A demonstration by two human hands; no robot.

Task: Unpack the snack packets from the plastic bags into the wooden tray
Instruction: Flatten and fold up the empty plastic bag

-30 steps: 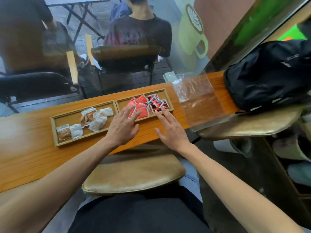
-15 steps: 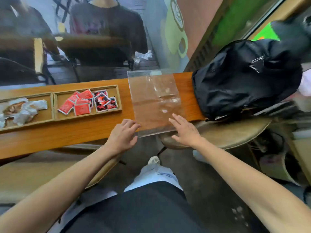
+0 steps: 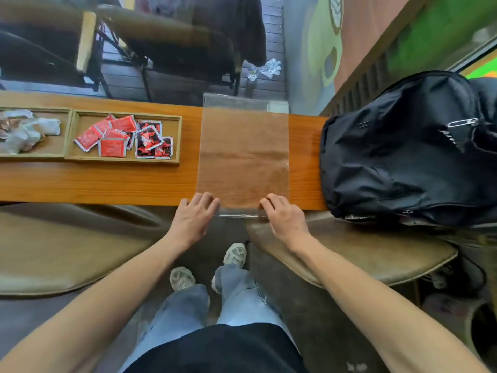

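A clear empty plastic bag (image 3: 243, 152) lies flat across the wooden counter (image 3: 94, 181), its near edge hanging just over the counter's front. My left hand (image 3: 194, 218) rests on the bag's near left corner and my right hand (image 3: 283, 218) on its near right corner, fingertips on the plastic. Left of the bag stands the wooden tray (image 3: 177, 140). Its right compartment holds several red packets (image 3: 111, 141) and red-and-black packets (image 3: 152, 142). Its left compartment holds pale crumpled packets (image 3: 25, 131).
A black backpack (image 3: 408, 149) sits at the counter's right end, close to the bag. Two padded stools (image 3: 349, 254) stand under the counter on either side of my legs. Glass behind the counter shows chairs and a person outside.
My view has swung right and down. Both hands left the tray and moved to the plastic bag, which now lies flatter and square on the counter, with my fingers at its near corners.
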